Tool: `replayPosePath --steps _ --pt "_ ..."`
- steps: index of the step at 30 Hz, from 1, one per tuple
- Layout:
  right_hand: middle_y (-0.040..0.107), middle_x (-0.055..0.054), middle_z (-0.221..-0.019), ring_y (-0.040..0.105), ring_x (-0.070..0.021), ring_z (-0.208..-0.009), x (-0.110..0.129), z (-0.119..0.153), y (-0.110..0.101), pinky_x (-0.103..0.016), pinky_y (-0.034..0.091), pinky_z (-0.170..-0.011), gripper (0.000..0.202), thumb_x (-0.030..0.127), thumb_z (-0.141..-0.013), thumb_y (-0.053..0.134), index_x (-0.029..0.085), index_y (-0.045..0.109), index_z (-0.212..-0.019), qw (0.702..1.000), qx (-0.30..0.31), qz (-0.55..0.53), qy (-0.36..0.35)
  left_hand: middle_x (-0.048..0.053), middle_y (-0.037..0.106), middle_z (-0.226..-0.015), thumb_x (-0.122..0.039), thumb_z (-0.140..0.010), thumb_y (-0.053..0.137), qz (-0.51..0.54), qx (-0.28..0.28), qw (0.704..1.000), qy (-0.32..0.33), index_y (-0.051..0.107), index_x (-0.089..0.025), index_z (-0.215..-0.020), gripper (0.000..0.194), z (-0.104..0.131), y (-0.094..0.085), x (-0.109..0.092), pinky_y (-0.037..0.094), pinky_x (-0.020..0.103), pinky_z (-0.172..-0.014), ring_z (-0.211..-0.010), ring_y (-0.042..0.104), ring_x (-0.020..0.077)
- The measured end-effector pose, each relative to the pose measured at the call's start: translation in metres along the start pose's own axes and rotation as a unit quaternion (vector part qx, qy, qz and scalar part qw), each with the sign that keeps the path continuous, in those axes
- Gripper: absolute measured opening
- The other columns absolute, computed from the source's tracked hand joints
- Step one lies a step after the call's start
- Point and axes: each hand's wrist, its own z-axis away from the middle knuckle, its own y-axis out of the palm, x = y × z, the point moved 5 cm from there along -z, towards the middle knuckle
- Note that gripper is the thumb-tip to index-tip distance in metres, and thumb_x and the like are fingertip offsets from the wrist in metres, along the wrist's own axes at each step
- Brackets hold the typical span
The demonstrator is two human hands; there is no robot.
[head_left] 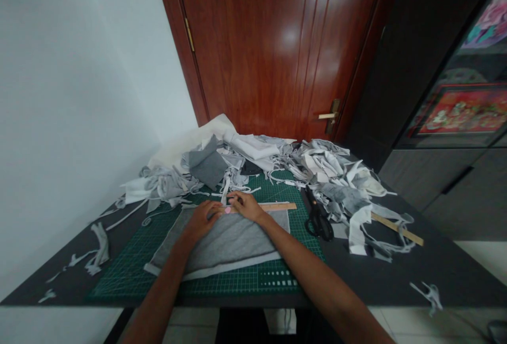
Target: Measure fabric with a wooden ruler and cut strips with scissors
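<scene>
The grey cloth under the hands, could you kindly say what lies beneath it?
The green mat shows around the cloth; whatever lies directly beneath is covered from view.

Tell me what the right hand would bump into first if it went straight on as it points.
The right hand would probably meet the pale fabric strip just ahead, then the dark grey fabric piece; heights are hard to judge.
</scene>
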Motion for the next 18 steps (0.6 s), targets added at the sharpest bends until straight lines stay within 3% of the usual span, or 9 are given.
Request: replayPosePath --steps 2,6,12,15,18 --pt "0.075 -0.004 -0.097 0.068 -0.0149 -0.085 -0.002 0.001 -0.003 -0.023 0.05 -0.079 0.031 0.018 -0.1 0.048 0.016 0.066 -0.125 1.0 -0.008 -0.017 0.001 0.009 0.071 -0.106 -0.047 -0.094 0.059 -0.011 0.005 1.0 0.01 0.072 -0.023 -0.112 0.034 0.0 0.003 -0.001 0.052 0.039 -0.095 -0.103 0.067 0.027" --pt "0.074 -0.003 -0.099 0.067 -0.0146 -0.084 -0.007 0.0 -0.005 -0.022 0.05 -0.076 0.041 0.004 -0.084 0.044 0.016 0.064 -0.117 0.999 -0.023 -0.027 0.0 0.008 0.069 -0.108 -0.046 -0.098 0.058 -0.026 0.018 0.999 0.039 0.074 -0.025 -0.119 0.033 -0.002 0.009 -0.008 0.049 0.04 -0.097 -0.105 0.062 0.0264" --pt "0.069 0.001 -0.08 0.064 -0.0137 -0.073 -0.006 0.0 -0.005 -0.021 0.048 -0.071 0.033 0.0 -0.076 0.041 0.018 0.066 -0.089 1.0 0.005 -0.01 -0.024 0.007 0.069 -0.11 -0.045 -0.103 0.053 -0.032 0.026 0.997 0.064 0.076 -0.027 -0.117 0.032 -0.004 0.017 -0.013 0.047 0.039 -0.096 -0.105 0.059 0.0242" --pt "0.068 0.002 -0.076 0.063 -0.0136 -0.07 -0.004 0.008 -0.02 -0.022 0.047 -0.071 0.029 0.0 -0.076 0.046 0.019 0.067 -0.079 0.998 0.028 0.02 -0.043 0.007 0.069 -0.11 -0.044 -0.105 0.051 -0.032 0.022 0.997 0.064 0.075 -0.025 -0.116 0.032 -0.004 0.017 -0.013 0.046 0.04 -0.096 -0.105 0.059 0.024" --pt "0.072 -0.001 -0.085 0.066 -0.0163 -0.082 -0.008 0.027 -0.048 -0.025 0.048 -0.081 0.026 0.0 -0.077 0.056 0.019 0.072 -0.083 0.996 0.037 0.064 -0.058 0.007 0.07 -0.11 -0.042 -0.105 0.051 -0.027 0.019 0.997 0.064 0.074 -0.025 -0.112 0.03 -0.003 0.016 -0.015 0.046 0.04 -0.097 -0.106 0.059 0.0234"
